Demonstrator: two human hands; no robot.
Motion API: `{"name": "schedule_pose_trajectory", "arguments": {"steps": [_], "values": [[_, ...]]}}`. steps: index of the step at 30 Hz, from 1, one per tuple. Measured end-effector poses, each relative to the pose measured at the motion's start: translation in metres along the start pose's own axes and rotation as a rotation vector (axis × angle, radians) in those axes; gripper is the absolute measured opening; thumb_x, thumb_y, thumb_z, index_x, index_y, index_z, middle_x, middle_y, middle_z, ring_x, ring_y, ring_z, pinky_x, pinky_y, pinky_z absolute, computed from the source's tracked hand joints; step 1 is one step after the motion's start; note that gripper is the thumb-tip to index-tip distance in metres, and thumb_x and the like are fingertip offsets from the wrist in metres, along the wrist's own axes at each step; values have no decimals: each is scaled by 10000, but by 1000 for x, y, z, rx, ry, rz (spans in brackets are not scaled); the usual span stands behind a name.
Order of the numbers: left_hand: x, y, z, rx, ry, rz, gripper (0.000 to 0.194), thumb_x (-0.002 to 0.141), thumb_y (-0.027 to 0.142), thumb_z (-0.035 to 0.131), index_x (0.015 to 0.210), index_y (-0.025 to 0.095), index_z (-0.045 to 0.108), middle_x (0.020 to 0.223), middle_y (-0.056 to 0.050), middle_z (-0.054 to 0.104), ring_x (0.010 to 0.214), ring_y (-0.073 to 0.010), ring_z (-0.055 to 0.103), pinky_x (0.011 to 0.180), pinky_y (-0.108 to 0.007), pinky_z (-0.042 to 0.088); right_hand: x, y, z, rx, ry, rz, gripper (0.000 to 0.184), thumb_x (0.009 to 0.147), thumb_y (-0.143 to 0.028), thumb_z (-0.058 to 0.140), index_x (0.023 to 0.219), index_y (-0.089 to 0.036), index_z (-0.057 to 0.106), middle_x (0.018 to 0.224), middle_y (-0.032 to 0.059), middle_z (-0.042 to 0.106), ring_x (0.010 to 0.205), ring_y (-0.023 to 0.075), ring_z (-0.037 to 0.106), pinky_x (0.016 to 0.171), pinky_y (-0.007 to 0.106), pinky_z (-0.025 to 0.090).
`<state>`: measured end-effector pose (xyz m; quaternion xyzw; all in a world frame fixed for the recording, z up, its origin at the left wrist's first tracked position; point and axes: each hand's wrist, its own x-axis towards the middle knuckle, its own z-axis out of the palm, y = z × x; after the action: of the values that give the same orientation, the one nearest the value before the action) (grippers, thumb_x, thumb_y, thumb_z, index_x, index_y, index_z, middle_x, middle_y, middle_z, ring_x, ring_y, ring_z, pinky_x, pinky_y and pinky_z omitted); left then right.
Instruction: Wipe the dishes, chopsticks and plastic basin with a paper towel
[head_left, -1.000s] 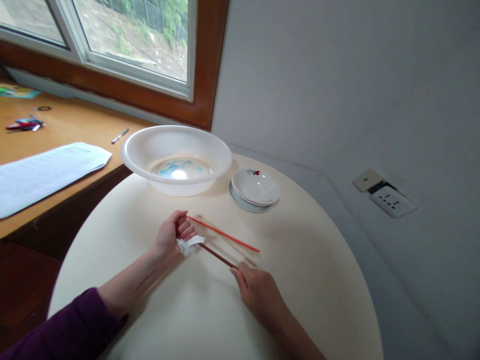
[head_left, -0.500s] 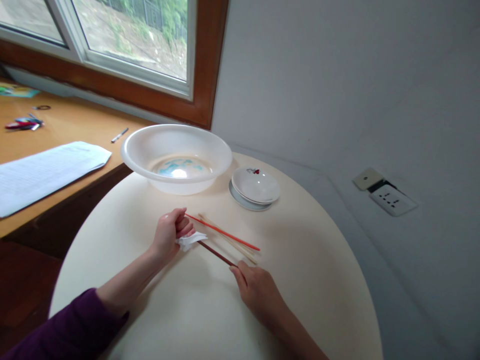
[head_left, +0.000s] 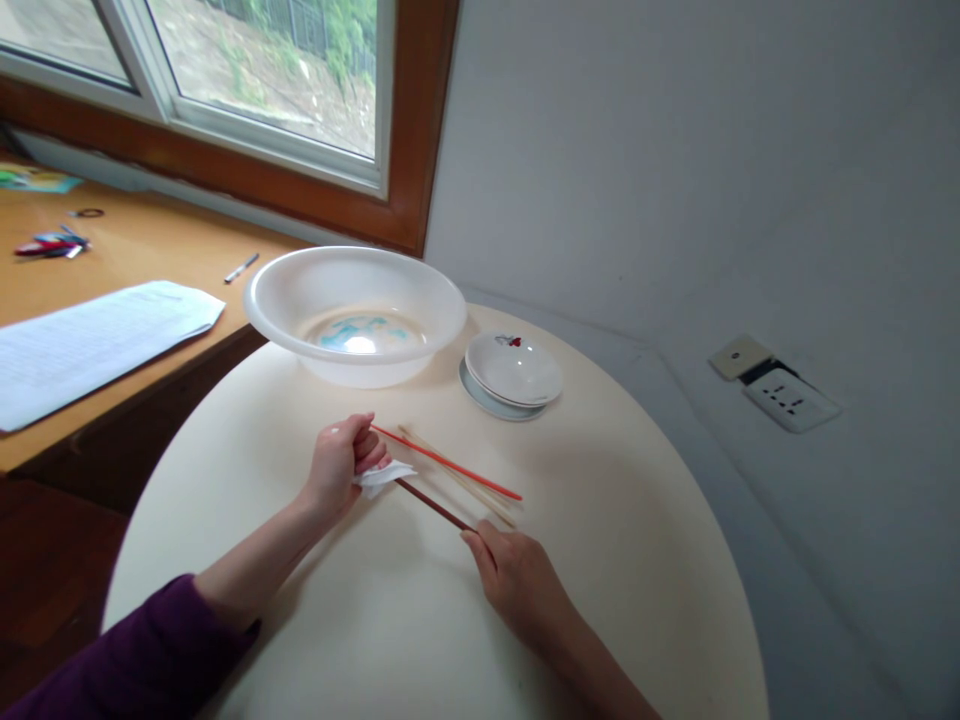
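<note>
A dark brown chopstick (head_left: 435,504) runs slantwise between my two hands above the round table. My left hand (head_left: 346,462) is closed around a white tissue (head_left: 384,476), and the chopstick's far part goes into that grip, where it is hidden. With thumb and fingers pinched, my right hand (head_left: 517,580) holds the chopstick's near end. Just beyond the brown chopstick lie an orange chopstick (head_left: 450,463) and a few pale wooden chopsticks (head_left: 484,497), crossing each other on the tabletop.
A translucent white basin (head_left: 356,370) stands at the table's back left. Right of it, a small stack of white dishes (head_left: 525,372) rests on the round table (head_left: 360,640). On the wooden desk (head_left: 165,245) at left are papers (head_left: 105,340) and a pen (head_left: 241,268).
Almost nothing differs. Both hands keep their grips on the chopstick and tissue, and the whole view has shifted very slightly.
</note>
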<state>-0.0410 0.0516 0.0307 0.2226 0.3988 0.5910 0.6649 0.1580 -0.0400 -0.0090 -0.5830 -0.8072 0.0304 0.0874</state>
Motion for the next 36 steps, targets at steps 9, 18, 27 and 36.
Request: {"name": "schedule_pose_trajectory", "arguments": {"steps": [9,18,27,36], "values": [[2,0,-1,54,-4,48,422,697,188,553,398,224,257,350,88,178,306,-67,239,365,-237,315,1,0,-3,0,-46,19,359,960,-306,311,721,-196,555,593,8,649,533,132,610,493,251,292],[2,-1,-2,117,-28,125,432,678,210,588,377,220,278,352,80,199,302,-84,304,381,-256,353,0,1,-1,24,-24,16,360,959,-309,313,708,-199,546,585,3,644,524,129,608,492,245,284],[4,-2,-6,194,-48,217,442,703,221,571,342,220,316,328,62,237,309,-105,347,403,-266,359,2,-1,-4,-7,-55,24,308,945,-280,365,713,-194,548,597,6,653,542,134,616,492,245,279],[11,4,-10,163,-10,341,439,750,196,546,348,197,367,341,52,300,367,-98,400,481,-234,404,1,3,-10,-17,70,-7,344,947,-295,343,682,-192,536,579,11,638,501,129,590,486,255,264]]}}
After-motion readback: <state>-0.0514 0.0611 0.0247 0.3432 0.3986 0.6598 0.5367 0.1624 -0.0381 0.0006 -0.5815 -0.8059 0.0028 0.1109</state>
